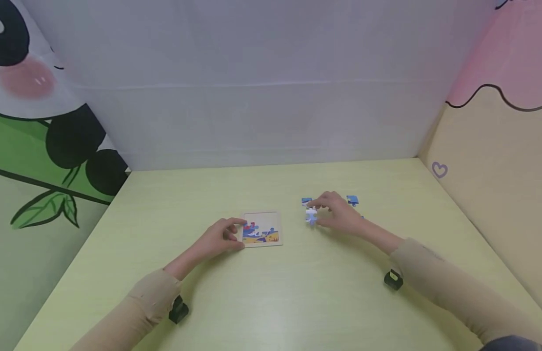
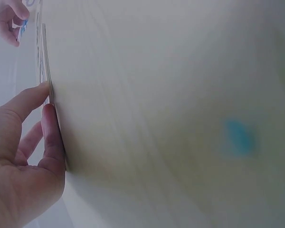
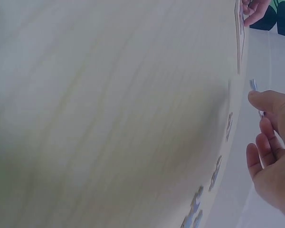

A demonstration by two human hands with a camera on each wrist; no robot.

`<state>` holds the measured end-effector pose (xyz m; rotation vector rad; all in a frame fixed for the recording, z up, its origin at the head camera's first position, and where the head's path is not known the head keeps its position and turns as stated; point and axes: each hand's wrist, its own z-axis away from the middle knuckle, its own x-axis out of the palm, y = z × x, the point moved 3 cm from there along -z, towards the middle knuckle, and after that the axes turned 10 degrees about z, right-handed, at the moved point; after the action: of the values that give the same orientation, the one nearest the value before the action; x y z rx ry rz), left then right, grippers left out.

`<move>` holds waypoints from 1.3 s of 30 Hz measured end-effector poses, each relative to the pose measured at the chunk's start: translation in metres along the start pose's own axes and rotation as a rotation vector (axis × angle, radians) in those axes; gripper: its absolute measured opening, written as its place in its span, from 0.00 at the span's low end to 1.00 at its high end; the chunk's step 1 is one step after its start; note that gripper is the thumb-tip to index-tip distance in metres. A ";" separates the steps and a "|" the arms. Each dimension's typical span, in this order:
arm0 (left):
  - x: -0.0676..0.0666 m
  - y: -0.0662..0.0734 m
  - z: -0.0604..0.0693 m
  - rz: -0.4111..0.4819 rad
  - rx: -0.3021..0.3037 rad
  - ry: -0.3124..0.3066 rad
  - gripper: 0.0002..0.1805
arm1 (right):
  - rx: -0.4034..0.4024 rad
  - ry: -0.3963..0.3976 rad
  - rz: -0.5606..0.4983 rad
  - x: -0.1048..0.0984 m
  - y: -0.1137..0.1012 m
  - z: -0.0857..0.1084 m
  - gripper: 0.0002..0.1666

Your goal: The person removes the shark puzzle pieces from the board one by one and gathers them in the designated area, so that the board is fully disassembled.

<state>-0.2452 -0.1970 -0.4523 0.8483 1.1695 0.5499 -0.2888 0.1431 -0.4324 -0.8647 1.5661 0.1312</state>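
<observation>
A square puzzle tray [image 1: 280, 229] lies flat, its lower part filled with blue, white, red and orange pieces and its upper part bare. My left hand [image 1: 218, 239] grips the tray's left side, index finger at the upper corner and thumb at the lower; the left wrist view shows these fingers on the tray's edge [image 2: 46, 61]. To the tray's right, my right hand [image 1: 339, 214] pinches a white and blue piece [image 1: 311, 216] between thumb and fingers. That piece [image 3: 252, 84] stands out past the thumb in the right wrist view, raised off the table.
Loose pieces lie around my right hand: one [image 1: 306, 200] beyond its fingertips and a blue one [image 1: 352, 200] to the right, with another partly hidden by the hand. Several pieces [image 3: 194, 205] show edge-on in the right wrist view. A pale wall [image 1: 271, 122] stands behind the table.
</observation>
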 end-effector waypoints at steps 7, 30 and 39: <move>0.000 0.000 0.001 0.001 -0.006 0.003 0.34 | -0.014 0.022 -0.004 -0.011 0.010 0.010 0.26; 0.001 -0.004 0.000 -0.014 0.000 0.007 0.34 | 0.035 -0.030 0.051 -0.014 0.040 0.025 0.26; 0.000 -0.005 0.000 -0.009 0.009 0.006 0.34 | 0.055 -0.077 0.060 -0.014 0.048 0.028 0.25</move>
<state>-0.2451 -0.2003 -0.4566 0.8494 1.1816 0.5401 -0.2951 0.1987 -0.4452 -0.7616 1.5176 0.1621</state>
